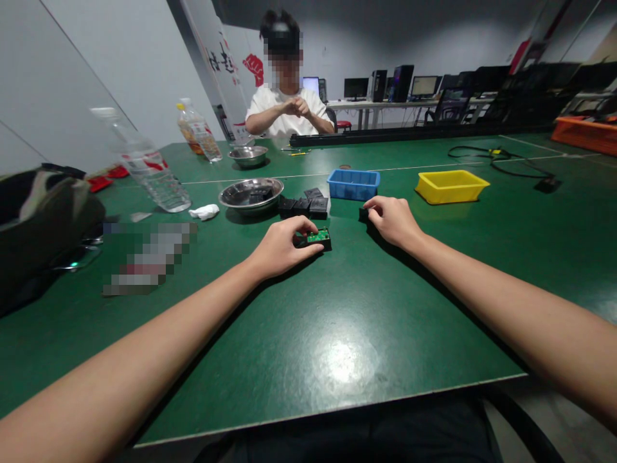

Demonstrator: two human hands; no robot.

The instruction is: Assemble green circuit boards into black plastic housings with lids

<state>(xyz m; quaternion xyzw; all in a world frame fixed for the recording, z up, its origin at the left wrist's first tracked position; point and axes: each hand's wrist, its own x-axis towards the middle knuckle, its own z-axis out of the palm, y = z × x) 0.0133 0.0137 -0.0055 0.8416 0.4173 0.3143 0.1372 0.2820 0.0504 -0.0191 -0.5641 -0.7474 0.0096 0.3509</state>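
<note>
My left hand grips a small black case with a green circuit board showing in its open top, resting on the green table. To the right, my right hand has its fingers closed on a small black part at the table surface. Several black cases sit together behind my left hand. Beside them on the left is a metal bowl with black pieces inside. A blue divided bin stands between and beyond my hands.
A yellow bin is behind my right hand. Bottles, white tissue and a dark bag are on the left. Another bowl and a seated person are across the table. A black cable lies at the right.
</note>
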